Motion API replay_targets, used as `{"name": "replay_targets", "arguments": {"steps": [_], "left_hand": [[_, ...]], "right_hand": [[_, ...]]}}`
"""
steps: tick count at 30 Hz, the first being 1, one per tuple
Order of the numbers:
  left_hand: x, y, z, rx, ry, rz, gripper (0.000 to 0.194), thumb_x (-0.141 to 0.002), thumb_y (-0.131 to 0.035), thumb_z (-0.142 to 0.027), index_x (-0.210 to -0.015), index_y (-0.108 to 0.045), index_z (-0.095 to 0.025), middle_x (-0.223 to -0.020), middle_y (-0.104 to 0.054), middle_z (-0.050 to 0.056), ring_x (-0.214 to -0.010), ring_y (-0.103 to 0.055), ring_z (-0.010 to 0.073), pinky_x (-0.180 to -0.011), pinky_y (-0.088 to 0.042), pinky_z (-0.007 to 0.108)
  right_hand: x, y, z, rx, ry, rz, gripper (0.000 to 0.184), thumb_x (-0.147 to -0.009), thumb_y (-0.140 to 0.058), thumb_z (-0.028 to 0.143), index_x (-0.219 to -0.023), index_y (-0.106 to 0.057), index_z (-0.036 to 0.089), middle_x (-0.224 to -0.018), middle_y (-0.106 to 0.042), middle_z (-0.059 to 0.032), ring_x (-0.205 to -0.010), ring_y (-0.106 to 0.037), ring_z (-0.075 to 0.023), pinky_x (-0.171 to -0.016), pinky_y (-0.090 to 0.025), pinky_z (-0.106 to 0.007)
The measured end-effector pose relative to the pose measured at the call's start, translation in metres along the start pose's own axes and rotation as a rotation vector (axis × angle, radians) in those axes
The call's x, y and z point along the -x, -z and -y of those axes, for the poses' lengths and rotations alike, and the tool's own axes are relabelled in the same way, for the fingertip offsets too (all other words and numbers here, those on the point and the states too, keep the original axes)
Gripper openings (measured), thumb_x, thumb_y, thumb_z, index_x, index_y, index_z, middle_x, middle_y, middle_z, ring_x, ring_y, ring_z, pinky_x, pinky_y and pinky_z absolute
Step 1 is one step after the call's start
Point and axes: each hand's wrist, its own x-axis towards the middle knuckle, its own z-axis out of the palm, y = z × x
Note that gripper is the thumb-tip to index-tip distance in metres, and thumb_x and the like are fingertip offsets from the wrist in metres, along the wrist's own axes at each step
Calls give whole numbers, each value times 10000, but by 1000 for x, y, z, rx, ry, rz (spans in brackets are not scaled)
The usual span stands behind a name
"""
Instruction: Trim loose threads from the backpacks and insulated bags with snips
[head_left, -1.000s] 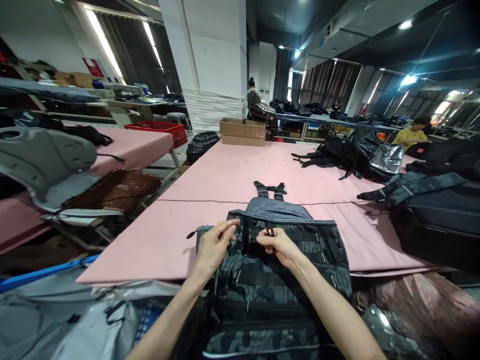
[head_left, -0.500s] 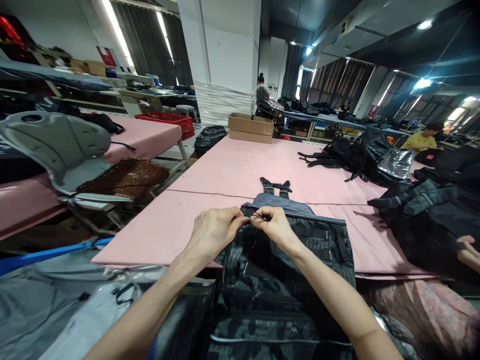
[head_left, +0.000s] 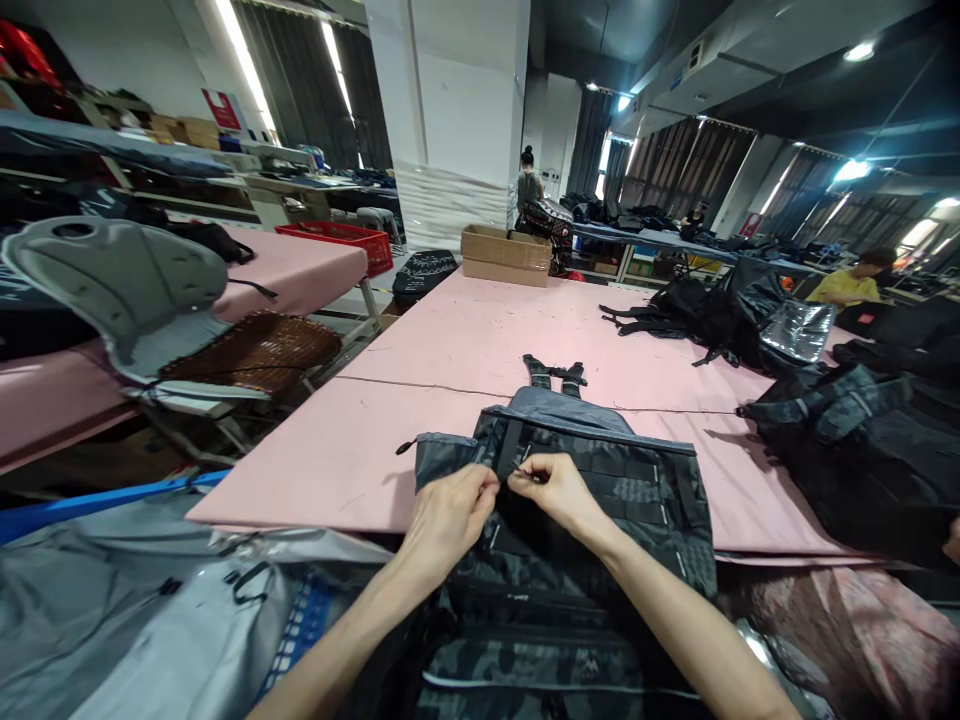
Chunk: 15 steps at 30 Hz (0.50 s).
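Note:
A dark camouflage backpack (head_left: 622, 500) hangs partly over the near edge of the pink table, its front towards me. From its top edge a narrow black strap (head_left: 511, 445) runs down to my fingertips. My left hand (head_left: 454, 510) is closed in a pinch at the lower part of this strap. Just to the right, my right hand (head_left: 559, 490) pinches at the same spot, thumb and forefinger together with a small dark bit between them. The fingers cover the strap's end. Shoulder straps (head_left: 555, 375) lie on the table beyond the bag.
The pink table (head_left: 405, 430) carries a cardboard box (head_left: 504, 255) at its far end and black bags (head_left: 750, 310) on the right. A co-worker's hand (head_left: 952, 540) shows at the right edge. Left stand a grey chair (head_left: 127, 290) and a red crate (head_left: 345, 245).
My hands went up together to the bag's top edge, then came down to the strap below it. The co-worker's hand came in at the right and has mostly slipped out of view.

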Motion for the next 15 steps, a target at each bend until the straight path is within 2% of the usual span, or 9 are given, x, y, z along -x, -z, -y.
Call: {"name": "replay_targets", "arguments": {"steps": [2, 4, 5, 9, 15], "left_hand": [[7, -14, 7, 119, 69, 43, 202, -839, -376, -236, -745, -548, -190, -672, -613, 10, -559, -549, 122, -525, -344, 214], [12, -22, 11, 146, 107, 42, 222, -855, -356, -265, -756, -540, -191, -704, -617, 14, -583, -561, 125, -537, -360, 216], [13, -23, 11, 143, 104, 38, 230, -863, -347, -276, -766, -537, -190, -725, -619, 17, -601, -568, 129, -547, -367, 219], [13, -22, 10, 104, 53, 9, 247, -880, -314, -267, -763, -515, -184, -725, -606, 19, -613, -574, 133, -557, -381, 229], [12, -26, 10, 37, -29, -48, 237, -892, -312, -247, -769, -502, -179, -719, -588, 20, -631, -581, 138, -563, -392, 238]], "right_hand": [[13, 3, -8, 224, 19, -58, 194, -685, -657, 332, -825, -631, 200, -744, -633, 9, -706, -567, -153, -656, -387, -251], [23, 6, -12, 423, 94, -126, 333, -685, -683, 338, -986, -592, 228, -882, -641, -8, -817, -567, -175, -721, -392, -270], [26, 7, -13, 504, 140, -143, 333, -714, -667, 336, -1016, -576, 228, -912, -635, -17, -844, -556, -177, -736, -390, -274], [29, 10, -12, 694, 249, -127, 159, -813, -589, 321, -936, -599, 220, -857, -639, -23, -823, -535, -168, -699, -377, -259], [21, 15, -5, 783, 250, -150, 152, -812, -594, 363, -883, -635, 235, -788, -644, -10, -772, -553, -154, -641, -358, -251]]}}
